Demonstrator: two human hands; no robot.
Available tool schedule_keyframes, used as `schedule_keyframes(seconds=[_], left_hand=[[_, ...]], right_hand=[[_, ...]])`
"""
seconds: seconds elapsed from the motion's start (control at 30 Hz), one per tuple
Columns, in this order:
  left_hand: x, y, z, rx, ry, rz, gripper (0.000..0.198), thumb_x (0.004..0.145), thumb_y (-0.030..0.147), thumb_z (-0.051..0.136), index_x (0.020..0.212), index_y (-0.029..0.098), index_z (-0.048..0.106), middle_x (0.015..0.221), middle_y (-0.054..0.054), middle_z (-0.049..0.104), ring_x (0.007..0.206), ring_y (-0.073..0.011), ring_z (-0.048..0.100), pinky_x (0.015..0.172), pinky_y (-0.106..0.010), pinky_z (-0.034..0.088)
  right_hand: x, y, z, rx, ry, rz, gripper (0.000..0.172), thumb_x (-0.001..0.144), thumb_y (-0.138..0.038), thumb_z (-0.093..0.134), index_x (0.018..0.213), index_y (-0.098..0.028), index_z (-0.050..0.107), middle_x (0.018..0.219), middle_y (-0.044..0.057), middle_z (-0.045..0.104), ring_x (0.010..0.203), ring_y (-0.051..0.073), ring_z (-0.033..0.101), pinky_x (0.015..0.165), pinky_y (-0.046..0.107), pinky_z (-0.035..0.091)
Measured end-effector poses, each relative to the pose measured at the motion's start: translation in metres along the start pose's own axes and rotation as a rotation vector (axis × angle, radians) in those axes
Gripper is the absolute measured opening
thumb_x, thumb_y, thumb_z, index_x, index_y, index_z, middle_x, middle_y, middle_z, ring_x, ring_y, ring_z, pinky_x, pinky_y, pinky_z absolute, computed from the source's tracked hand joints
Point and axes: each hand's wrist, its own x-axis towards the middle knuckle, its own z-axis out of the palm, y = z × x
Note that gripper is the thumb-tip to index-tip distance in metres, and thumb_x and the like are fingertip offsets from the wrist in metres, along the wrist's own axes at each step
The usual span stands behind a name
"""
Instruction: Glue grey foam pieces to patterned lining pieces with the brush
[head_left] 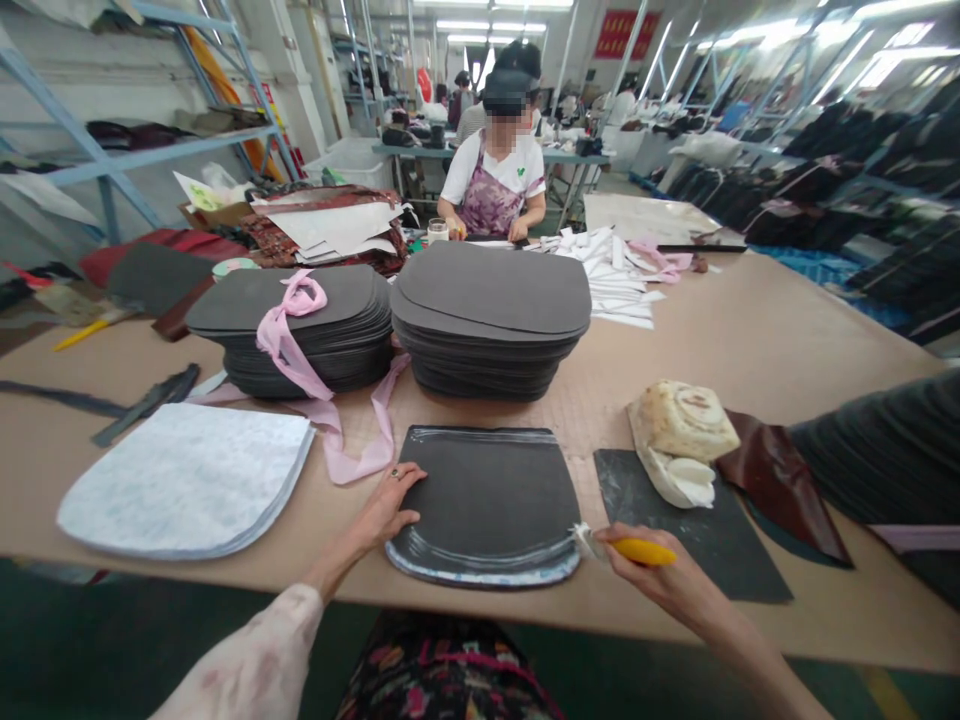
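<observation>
A dark grey panel (484, 490) with rounded lower corners lies flat in front of me, streaked with white, wet-looking glue along its top and curved lower edges. My left hand (394, 505) rests with fingers stretched on the panel's left edge. In my right hand (637, 550) is a brush (643, 551) with a yellow handle, its whitish bristles touching the panel's lower right edge. To the right, a glue-crusted container (686, 425) with white glue at its mouth sits on a dark flat sheet (690, 540).
Behind the panel stand two stacks of grey pieces, one (307, 340) tied with pink ribbon (292, 345), the other (487, 330) untied. White pieces (187, 480) lie at left. Brown leather (787, 480) and another dark stack (892, 450) are at right. A co-worker (495, 170) faces me across the table.
</observation>
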Motion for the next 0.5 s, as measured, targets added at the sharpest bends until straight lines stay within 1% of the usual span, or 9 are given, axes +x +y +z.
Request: schedule_keyframes(seconds=[0.07,0.1,0.17,0.23,0.3,0.33,0.37,0.43,0.5], left_hand=[[0.000,0.002,-0.001,-0.001,0.000,-0.013,0.056,0.061,0.007,0.062,0.114,0.020,0.051,0.122,-0.010,0.045,0.116,-0.0245,0.041,0.102,-0.043,0.032],[0.000,0.003,-0.001,0.000,-0.001,-0.018,0.056,0.061,0.006,0.063,0.114,0.020,0.051,0.122,-0.010,0.046,0.116,-0.0242,0.041,0.102,-0.042,0.031],[0.000,0.003,-0.002,0.001,-0.011,-0.024,0.056,0.061,0.006,0.063,0.114,0.019,0.051,0.123,-0.010,0.045,0.117,-0.0235,0.041,0.103,-0.041,0.031],[-0.001,0.003,-0.003,0.001,-0.030,-0.023,0.056,0.062,0.007,0.063,0.115,0.019,0.050,0.123,-0.009,0.045,0.117,-0.0227,0.041,0.103,-0.040,0.031],[-0.001,0.002,-0.004,-0.003,-0.047,-0.019,0.056,0.063,0.008,0.062,0.117,0.019,0.050,0.123,-0.009,0.045,0.117,-0.0226,0.041,0.103,-0.040,0.030],[-0.001,0.001,-0.004,-0.007,-0.052,-0.017,0.056,0.064,0.008,0.062,0.117,0.019,0.050,0.123,-0.010,0.045,0.117,-0.0227,0.041,0.103,-0.040,0.030],[-0.002,0.000,-0.004,-0.012,-0.053,-0.015,0.055,0.064,0.007,0.062,0.117,0.018,0.050,0.123,-0.010,0.045,0.117,-0.0229,0.041,0.103,-0.040,0.031],[-0.003,-0.001,-0.004,-0.024,-0.045,-0.014,0.055,0.063,0.006,0.062,0.116,0.017,0.050,0.122,-0.011,0.045,0.116,-0.0232,0.042,0.102,-0.040,0.032],[-0.004,0.001,-0.003,-0.035,-0.028,-0.012,0.055,0.063,0.006,0.063,0.115,0.018,0.051,0.121,-0.010,0.047,0.115,-0.0229,0.043,0.100,-0.039,0.034]], right_hand=[[0.001,-0.006,-0.003,-0.011,0.042,-0.027,0.018,0.077,-0.032,0.055,0.086,-0.025,0.069,0.084,0.004,0.072,0.075,0.022,0.067,0.082,0.037,0.049],[0.002,-0.014,0.000,0.016,0.061,-0.041,0.018,0.077,-0.033,0.055,0.086,-0.025,0.069,0.085,0.004,0.072,0.076,0.022,0.067,0.083,0.036,0.049],[0.007,-0.039,0.014,0.120,0.081,-0.060,0.019,0.079,-0.034,0.054,0.086,-0.024,0.069,0.086,0.005,0.072,0.079,0.021,0.067,0.081,0.032,0.049],[0.017,-0.073,0.039,0.249,0.052,-0.076,0.020,0.080,-0.034,0.053,0.084,-0.024,0.070,0.084,0.004,0.072,0.079,0.020,0.067,0.078,0.029,0.049],[0.032,-0.107,0.070,0.379,-0.037,-0.106,0.020,0.081,-0.033,0.052,0.083,-0.023,0.070,0.082,0.002,0.072,0.077,0.018,0.066,0.075,0.026,0.049],[0.039,-0.121,0.085,0.455,-0.089,-0.137,0.021,0.081,-0.032,0.051,0.083,-0.022,0.070,0.082,0.002,0.071,0.076,0.017,0.066,0.072,0.024,0.050],[0.046,-0.131,0.098,0.476,-0.107,-0.154,0.022,0.082,-0.032,0.050,0.085,-0.022,0.069,0.081,0.001,0.071,0.074,0.015,0.066,0.070,0.022,0.050],[0.055,-0.137,0.115,0.478,-0.149,-0.198,0.020,0.080,-0.032,0.052,0.083,-0.022,0.070,0.075,0.000,0.070,0.068,0.015,0.065,0.065,0.021,0.050],[0.058,-0.126,0.115,0.425,-0.154,-0.220,0.018,0.077,-0.032,0.055,0.077,-0.022,0.071,0.070,0.001,0.070,0.065,0.016,0.065,0.066,0.023,0.050]])
